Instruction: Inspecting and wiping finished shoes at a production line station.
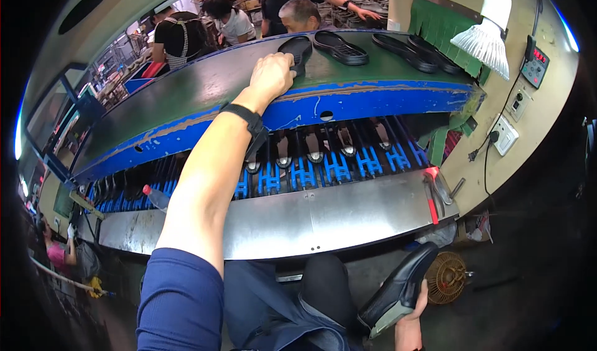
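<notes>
My left hand (pixel 272 76) reaches far forward over a blue-edged work surface, its fingers closed on the near end of a black shoe sole (pixel 297 48). Beside that sole, to the right, lies a second black shoe sole (pixel 341 48). Further right rest two more dark soles, one a long sole (pixel 405 52) and the other a sole (pixel 435 55) partly behind it. Low at the right, next to my knee, my right hand (pixel 418 304) grips a black shoe (pixel 401 285) tilted toe up, its grey-green underside partly showing. Some fingers of that hand are hidden behind the shoe.
The green belt (pixel 211 80) has a blue frame (pixel 373 99). Beneath it, blue racks (pixel 336 167) carry several shoes. Red-handled pliers (pixel 432 201) and a bottle (pixel 157 198) lie on the metal ledge (pixel 348 217). A lamp (pixel 488 33) hangs right; a round fan (pixel 446 277) stands below. Several people are beyond.
</notes>
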`<move>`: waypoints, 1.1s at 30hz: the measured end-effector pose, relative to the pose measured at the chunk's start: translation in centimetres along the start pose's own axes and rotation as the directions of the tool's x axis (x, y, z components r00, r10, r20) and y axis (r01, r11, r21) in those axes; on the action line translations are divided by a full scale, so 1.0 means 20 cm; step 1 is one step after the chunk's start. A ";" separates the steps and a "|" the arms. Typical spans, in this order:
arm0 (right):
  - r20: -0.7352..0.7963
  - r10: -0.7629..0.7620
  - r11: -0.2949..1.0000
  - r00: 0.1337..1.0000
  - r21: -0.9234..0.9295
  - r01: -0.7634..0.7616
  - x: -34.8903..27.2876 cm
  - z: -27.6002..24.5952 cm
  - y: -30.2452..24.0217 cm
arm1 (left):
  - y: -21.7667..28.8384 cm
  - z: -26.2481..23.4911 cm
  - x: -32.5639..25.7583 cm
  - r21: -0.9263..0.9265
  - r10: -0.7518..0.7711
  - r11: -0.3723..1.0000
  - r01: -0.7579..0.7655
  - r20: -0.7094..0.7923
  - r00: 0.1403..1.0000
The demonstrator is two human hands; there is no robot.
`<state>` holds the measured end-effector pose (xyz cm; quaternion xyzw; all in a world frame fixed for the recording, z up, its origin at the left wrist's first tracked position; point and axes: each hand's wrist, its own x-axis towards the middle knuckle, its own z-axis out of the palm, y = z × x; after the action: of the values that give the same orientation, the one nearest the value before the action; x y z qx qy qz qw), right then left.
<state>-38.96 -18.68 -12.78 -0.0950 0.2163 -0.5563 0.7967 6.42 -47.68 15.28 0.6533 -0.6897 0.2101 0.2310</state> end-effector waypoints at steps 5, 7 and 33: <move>0.407 0.157 0.964 0.900 0.134 -0.229 0.12 0.20 0.11 | 0.06 -0.43 -0.56 -0.183 0.085 0.977 -0.114 -0.158 0.984; 0.426 0.215 0.918 0.879 0.218 -0.330 0.15 0.18 0.23 | 0.19 -0.58 -0.85 -0.193 0.265 0.937 -0.291 -0.150 0.953; 0.352 0.766 0.563 0.538 0.036 -0.826 0.01 0.21 0.89 | -0.10 -0.30 -2.69 -0.646 -0.246 -0.733 0.213 0.544 0.802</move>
<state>-22.03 -12.79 -16.01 0.0116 0.0572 -0.1281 0.9900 10.77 -1.00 -11.78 0.2508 -0.2285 -0.5943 0.7292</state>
